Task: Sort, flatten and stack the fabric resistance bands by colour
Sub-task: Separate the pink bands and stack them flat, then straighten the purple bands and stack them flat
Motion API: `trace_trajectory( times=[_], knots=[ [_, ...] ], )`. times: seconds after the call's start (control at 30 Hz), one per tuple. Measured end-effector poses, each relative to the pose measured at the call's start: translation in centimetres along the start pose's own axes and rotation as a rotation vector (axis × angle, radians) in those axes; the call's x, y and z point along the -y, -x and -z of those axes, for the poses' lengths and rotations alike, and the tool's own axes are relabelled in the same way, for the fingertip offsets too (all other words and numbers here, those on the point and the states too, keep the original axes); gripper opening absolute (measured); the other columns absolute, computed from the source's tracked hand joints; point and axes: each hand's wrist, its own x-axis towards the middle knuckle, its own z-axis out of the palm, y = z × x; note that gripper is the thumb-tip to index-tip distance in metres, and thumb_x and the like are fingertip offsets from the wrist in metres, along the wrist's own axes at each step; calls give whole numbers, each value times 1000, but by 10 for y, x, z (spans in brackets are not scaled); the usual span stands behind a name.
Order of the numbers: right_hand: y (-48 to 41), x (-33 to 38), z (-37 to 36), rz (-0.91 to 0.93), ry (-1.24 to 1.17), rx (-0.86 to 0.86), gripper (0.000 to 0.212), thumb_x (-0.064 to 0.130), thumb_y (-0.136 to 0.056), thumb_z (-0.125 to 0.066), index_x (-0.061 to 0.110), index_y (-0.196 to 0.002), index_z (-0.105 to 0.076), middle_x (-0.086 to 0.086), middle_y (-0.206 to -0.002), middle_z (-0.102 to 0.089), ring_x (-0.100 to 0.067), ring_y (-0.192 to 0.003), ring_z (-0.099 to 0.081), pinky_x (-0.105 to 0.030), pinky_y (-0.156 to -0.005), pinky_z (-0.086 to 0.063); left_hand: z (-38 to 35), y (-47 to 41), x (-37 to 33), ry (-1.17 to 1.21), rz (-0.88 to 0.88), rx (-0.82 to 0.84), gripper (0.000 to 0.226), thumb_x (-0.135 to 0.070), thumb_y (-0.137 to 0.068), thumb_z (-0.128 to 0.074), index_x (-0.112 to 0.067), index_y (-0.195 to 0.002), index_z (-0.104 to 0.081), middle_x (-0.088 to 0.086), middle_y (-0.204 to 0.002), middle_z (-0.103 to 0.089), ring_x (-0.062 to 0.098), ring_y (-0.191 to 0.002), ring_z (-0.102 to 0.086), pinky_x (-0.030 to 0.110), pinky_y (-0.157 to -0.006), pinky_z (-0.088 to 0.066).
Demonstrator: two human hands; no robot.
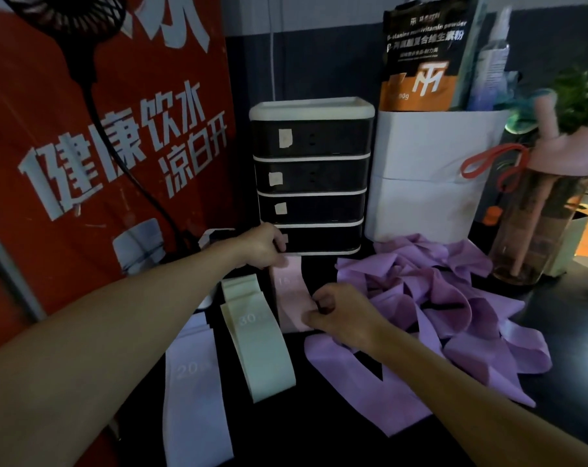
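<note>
A pink band [291, 291] lies flat on the dark table in front of the drawer unit. My left hand [262, 246] pinches its far end and my right hand [340, 316] pinches its near end. Left of it lies a pale green band [259, 348] marked 30, on top of another green one. At the near left a light lavender band [195, 392] marked 20 is laid out flat. A tangled heap of purple bands [431, 305] spreads to the right of my right hand.
A black and white drawer unit [311, 176] stands just behind the bands. A white bag [434, 176] holding a powder pouch is at the back right, with a pink straw bottle [538, 210] beside it. A red poster [100, 146] and a fan cable line the left.
</note>
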Motion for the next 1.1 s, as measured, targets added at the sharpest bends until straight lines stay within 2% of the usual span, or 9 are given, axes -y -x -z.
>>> trace_trajectory(
  times=[0.13, 0.27, 0.33, 0.43, 0.57, 0.63, 0.77, 0.9, 1.1],
  knots=[
    [3, 2, 1, -7, -42, 3, 24, 10, -86, -72, 3, -106, -60, -12, -91, -62, 1, -29, -43, -14, -31, -28, 8, 7, -4, -201, -202, -88, 29, -18, -82, -79, -12, -106, -65, 5, -103, -65, 19, -94, -63, 30, -77, -51],
    [5, 2, 3, -2, -70, 4, 29, 12, -86, -72, 6, -111, -57, -16, -102, -64, 3, -31, -44, -14, -32, -30, 11, 27, -22, -179, -392, -80, 9, -13, -83, -76, -15, -85, -68, -1, -79, -65, 7, -69, -59, 25, -62, -48],
    [5, 2, 2, 9, -78, 2, 29, 12, -86, -72, 11, -111, -56, -16, -103, -63, 3, -32, -45, -15, -33, -32, 11, 37, -28, -189, -394, 69, 9, -16, -84, -76, -15, -92, -73, -9, -78, -66, -1, -67, -59, 16, -61, -47],
    [6, 2, 3, 42, -41, 5, 26, 11, -87, -71, 12, -110, -60, -16, -100, -63, 2, -33, -44, -15, -34, -32, 5, 44, -29, -282, -355, 271, 10, -21, -86, -75, -22, -96, -76, -10, -92, -73, 2, -83, -66, 23, -76, -56],
    [9, 7, 5, 54, 1, 15, 23, 10, -87, -70, 9, -108, -63, -14, -99, -65, 2, -33, -46, -13, -33, -31, -2, 46, -29, -324, -337, 305, 11, -19, -84, -77, -25, -93, -77, -8, -91, -76, 7, -86, -70, 28, -82, -58],
    [12, 9, 7, 74, 25, 3, 16, 10, -87, -70, 9, -102, -64, -8, -85, -65, 2, -36, -49, -13, -36, -33, -1, 47, -30, -332, -327, 303, 13, -17, -84, -75, -25, -93, -77, -7, -90, -75, 9, -86, -70, 34, -83, -59],
    [34, 16, 16, 149, 56, -102, 4, 6, -89, -65, 10, -88, -67, -7, -72, -69, -16, -58, -64, -30, -54, -50, 9, 62, -41, -270, -350, 145, 14, -18, -88, -71, -19, -102, -73, -8, -95, -69, 4, -84, -63, 24, -75, -54],
    [81, 14, 31, 244, 128, -247, 11, 4, -87, -64, 11, -92, -71, 11, -77, -68, -1, -77, -62, -10, -64, -45, 4, 109, -67, -33, -455, -93, 8, -18, -90, -71, -24, -95, -71, -12, -93, -68, -1, -83, -62, 13, -71, -46],
    [144, -14, 48, 325, 237, -337, 11, 1, -84, -64, 10, -82, -69, 7, -79, -65, -3, -82, -56, -8, -69, -40, -52, 178, -74, 192, -461, -288, 14, -7, -90, -66, -19, -88, -71, -10, -81, -66, 2, -74, -61, 9, -62, -42]
  ],
)
